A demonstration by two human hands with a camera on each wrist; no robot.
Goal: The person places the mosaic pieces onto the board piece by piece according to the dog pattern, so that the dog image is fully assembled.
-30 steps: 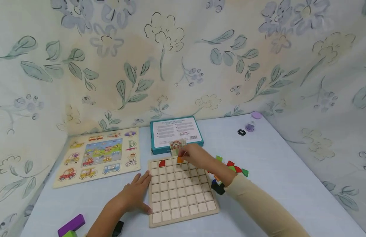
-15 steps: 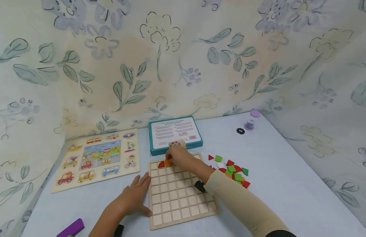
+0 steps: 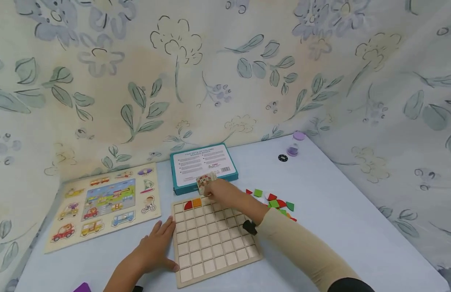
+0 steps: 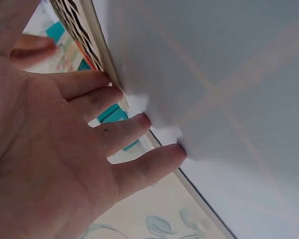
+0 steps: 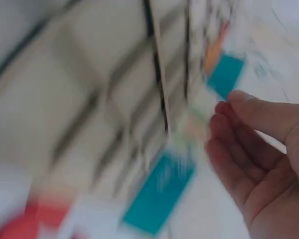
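A wooden grid board lies on the table. In its far row sit a red quarter-circle piece and an orange square tile, side by side. My left hand rests with spread fingers along the board's left edge; the left wrist view shows its bare palm. Over the board's far edge is my right hand, close in front of a small patterned card that leans on a box. In the blurred right wrist view, the right hand has loosely bent fingers and nothing between them.
Behind the board lies a teal-and-white box. A wooden picture puzzle is at left. Loose coloured tiles are heaped right of the board, partly behind my right arm. Farther back are a black chip and a purple-capped sand timer.
My right hand carried the orange tile left, set it beside the red piece and let go, then drew slightly right. The head view has turned right. The left hand stays at the board's edge.
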